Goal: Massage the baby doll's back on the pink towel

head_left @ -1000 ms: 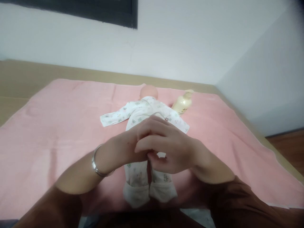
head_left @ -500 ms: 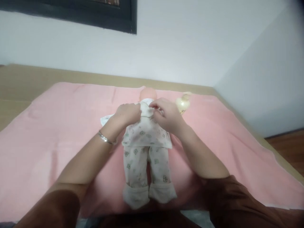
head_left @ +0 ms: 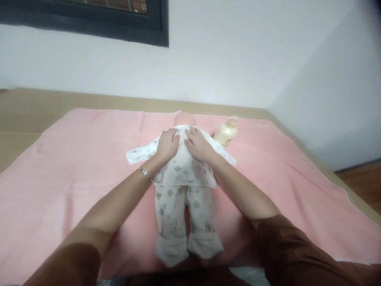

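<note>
A baby doll (head_left: 185,118) lies stretched out on a pink cloth, its head toward the wall. It wears a white printed top (head_left: 182,171) and matching trousers (head_left: 170,210) with turned-up cuffs. My left hand (head_left: 168,143) rests flat on the left side of the top's upper part, fingers apart. On the right side my right hand (head_left: 199,145) lies the same way, fingers spread. Both hands hold nothing. The sleeves reach out to either side, and my hands and wrists cover parts of the top. The doll's face is not visible.
Beyond my right hand, a pale yellow pump bottle (head_left: 226,133) is beside the doll's right-hand sleeve. The pink cloth (head_left: 98,159) covers most of the tan surface (head_left: 26,107). A white wall (head_left: 223,59) with a dark window frame (head_left: 119,31) rises behind.
Both hands have let go of the top's fabric, which was bunched near the neck, and now lie flat on it. The upper part of the top is smoother and both sleeves show.
</note>
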A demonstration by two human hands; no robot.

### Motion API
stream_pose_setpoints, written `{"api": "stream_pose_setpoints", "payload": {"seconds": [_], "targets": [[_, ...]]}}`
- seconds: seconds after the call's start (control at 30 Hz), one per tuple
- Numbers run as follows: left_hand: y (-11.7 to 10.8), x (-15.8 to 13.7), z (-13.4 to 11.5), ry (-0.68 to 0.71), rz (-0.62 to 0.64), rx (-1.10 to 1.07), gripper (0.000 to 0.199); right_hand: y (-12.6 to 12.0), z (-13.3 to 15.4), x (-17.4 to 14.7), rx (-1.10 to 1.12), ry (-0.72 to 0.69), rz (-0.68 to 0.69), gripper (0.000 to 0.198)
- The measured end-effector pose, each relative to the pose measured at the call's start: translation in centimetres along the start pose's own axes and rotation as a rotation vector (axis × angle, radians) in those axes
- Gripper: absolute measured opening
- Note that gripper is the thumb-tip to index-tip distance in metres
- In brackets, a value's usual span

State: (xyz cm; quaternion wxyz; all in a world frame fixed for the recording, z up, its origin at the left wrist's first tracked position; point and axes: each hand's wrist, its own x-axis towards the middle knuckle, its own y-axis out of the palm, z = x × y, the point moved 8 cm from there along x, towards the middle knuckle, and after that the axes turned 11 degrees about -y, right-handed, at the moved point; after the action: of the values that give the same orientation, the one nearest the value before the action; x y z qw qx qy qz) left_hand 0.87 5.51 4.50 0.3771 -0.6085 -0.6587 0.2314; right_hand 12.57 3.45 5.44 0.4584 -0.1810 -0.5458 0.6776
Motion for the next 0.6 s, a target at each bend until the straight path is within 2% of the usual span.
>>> {"api": "stream_pose_setpoints", "payload": {"seconds": [0.1,0.2,0.3,0.47,0.6], "targets": [[0.3,0.2,0.9,-0.038,-0.038,-0.064,0.046,0.3,0.7,-0.3,-0.085,-0.007,-0.007,0.057],[0.4,0.3,1.2,-0.032,-0.050,-0.107,0.046,0.6,2.5,-0.7,-0.163,-0.100,-0.031,0.056],[0.4,0.3,1.4,-0.024,-0.064,-0.119,0.047,1.0,3.4,-0.9,-0.151,-0.155,-0.039,0.057],[0.4,0.4,1.4,-0.005,-0.072,-0.128,0.047,1.1,2.6,-0.5,-0.050,-0.127,-0.041,0.057],[0.4,0.4,1.2,0.011,-0.073,-0.131,0.047,0.7,1.1,-0.1,-0.026,-0.037,-0.012,0.057]]}}
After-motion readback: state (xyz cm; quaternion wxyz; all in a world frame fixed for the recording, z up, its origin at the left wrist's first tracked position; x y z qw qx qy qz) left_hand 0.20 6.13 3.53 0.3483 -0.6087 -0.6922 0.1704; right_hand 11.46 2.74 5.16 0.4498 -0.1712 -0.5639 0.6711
